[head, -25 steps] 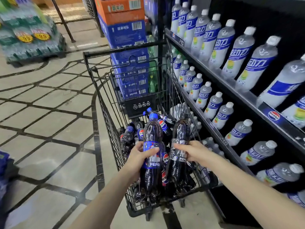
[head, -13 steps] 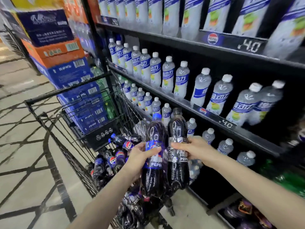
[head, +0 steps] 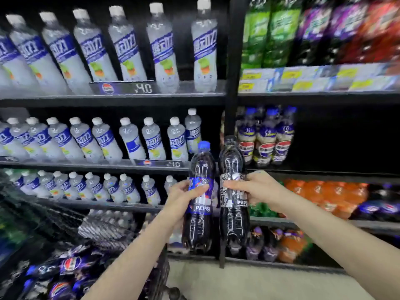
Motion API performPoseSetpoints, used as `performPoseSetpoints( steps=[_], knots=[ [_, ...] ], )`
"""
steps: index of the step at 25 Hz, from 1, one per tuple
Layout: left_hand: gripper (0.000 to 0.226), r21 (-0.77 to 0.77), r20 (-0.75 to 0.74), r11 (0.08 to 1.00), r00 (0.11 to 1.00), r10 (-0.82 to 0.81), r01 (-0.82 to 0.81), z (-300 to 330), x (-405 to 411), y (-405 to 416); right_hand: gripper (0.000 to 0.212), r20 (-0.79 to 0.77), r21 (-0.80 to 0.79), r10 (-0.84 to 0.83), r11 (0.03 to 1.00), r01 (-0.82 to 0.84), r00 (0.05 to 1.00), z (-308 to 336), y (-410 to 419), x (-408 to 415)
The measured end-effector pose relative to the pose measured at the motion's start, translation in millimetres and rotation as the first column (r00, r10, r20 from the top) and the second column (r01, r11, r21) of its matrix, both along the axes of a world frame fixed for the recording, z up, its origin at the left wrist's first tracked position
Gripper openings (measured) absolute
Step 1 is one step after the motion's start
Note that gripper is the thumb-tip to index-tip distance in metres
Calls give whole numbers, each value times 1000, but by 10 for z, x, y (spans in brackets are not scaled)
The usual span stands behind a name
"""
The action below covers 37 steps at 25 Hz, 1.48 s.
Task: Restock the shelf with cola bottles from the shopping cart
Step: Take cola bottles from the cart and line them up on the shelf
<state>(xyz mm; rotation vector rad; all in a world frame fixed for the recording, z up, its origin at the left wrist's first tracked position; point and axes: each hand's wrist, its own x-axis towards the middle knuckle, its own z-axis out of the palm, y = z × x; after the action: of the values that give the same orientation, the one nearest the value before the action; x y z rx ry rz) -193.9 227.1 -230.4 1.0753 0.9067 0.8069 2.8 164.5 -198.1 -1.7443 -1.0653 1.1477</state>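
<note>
— What have your fingers got?

— My left hand [head: 184,197] has its fingers [head: 200,188] curled round the label of a blue-capped cola bottle [head: 199,198]. My right hand [head: 255,187] grips a second cola bottle [head: 232,191], the dark-capped one, thumb across its label. Both stand upright, side by side, nearly touching, held in the air before the shelf post [head: 230,100].

— Which step is that?

— The carry, I'd say: two bottles out of the cart [head: 155,276], neither set down yet. More cola lies in the cart at lower left.

— Where do they go?

— Probably right of the post, on the shelf [head: 324,173] where three cola bottles [head: 265,137] stand with dark empty space beside them. Next I must swing both to the right, past the post, and stand them upright beside those three without knocking them over.
</note>
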Motion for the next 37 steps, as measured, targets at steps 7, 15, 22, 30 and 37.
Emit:
performPoseSetpoints(
  steps=[7,15,22,30,37],
  knots=[
    [43,8,2,973,973,-231,231,186,1356,-398,49,1,7,-234,972,234,972,144,-895,1200],
    [36,9,-14,948,948,-319,319,174,2887,-785,42,-39,-11,-327,945,326,944,146,-1417,2671],
    [31,-3,6,971,971,-240,240,-29,3963,-812,44,-79,-5,-323,946,324,943,4,-1295,3706],
    [9,3,30,987,987,-158,158,-39,4380,-389,34,-165,17,-361,930,368,918,-13,-817,4109],
    [21,47,102,996,992,-78,73,-365,4605,140,38,-164,117,-393,903,413,905,-326,-285,4379]
  ],
)
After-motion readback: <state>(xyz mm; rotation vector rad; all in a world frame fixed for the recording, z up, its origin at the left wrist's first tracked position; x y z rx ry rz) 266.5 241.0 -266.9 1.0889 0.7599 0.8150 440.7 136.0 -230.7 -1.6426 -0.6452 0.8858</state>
